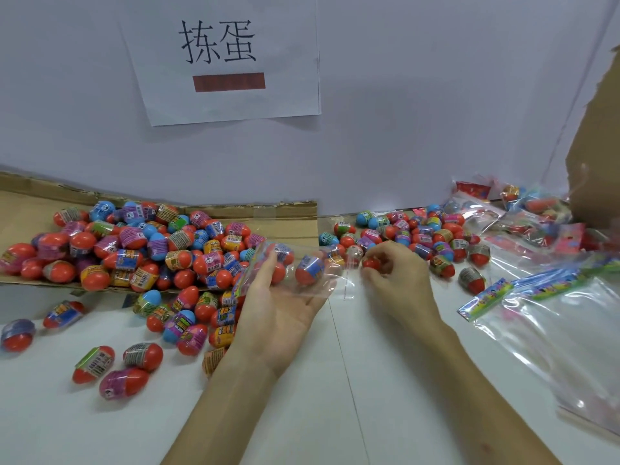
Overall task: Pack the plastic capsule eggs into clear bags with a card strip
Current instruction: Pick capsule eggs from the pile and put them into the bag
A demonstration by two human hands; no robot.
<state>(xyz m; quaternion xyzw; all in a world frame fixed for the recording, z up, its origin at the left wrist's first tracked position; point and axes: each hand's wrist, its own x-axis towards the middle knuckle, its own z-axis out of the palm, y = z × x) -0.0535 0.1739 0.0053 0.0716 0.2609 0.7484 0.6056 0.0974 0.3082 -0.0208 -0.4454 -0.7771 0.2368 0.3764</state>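
On the white bench [335, 414] the left hand [278, 307] lies palm up, its grip spread loosely under a clear plastic bag [302, 266] with a colourful card strip [248, 273] along its left edge. At least one red-and-blue capsule egg [308, 270] lies inside the bag, on the fingers. Just right of the bag's open mouth, the right hand [396, 273] has its fingertips pressed together on a small red plastic capsule egg [370, 263].

To the far left, a flattened brown cardboard sheet [285, 213] carries a heap of loose red, blue and purple labelled capsule eggs [141, 243], which spills onto the bench near the left wrist. A smaller scatter of capsule eggs [419, 233] lies beyond the right hand. On the right, a stack of empty clear bags with card strips [553, 313] rests flat, and filled bags [523, 209] are piled farther back. A white paper sign with black characters [221, 55] hangs on the wall behind.
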